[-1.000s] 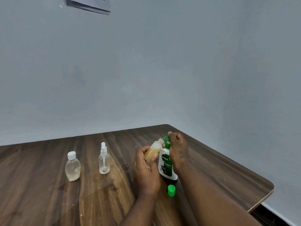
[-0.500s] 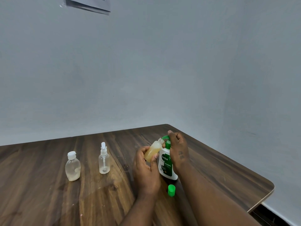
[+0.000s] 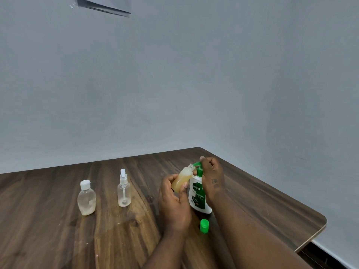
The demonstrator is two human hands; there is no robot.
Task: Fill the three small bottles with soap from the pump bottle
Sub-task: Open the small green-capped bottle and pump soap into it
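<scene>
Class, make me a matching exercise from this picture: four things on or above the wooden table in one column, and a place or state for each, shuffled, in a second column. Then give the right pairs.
Things
1. green cap
2. spray bottle
3. flip-cap bottle
4. tilted small bottle

Places or states
A. held in the left hand, amber soap inside, mouth at the pump bottle spout
B. stands farthest left, white cap on
C. lies loose on the table, near the pump bottle's base
D. stands upright, white sprayer on, nearly empty

Pairs: 1-C, 2-D, 3-B, 4-A

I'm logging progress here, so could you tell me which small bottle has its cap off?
The yellowish bottle tilted in the left hand; the two standing at left keep their tops.
</scene>
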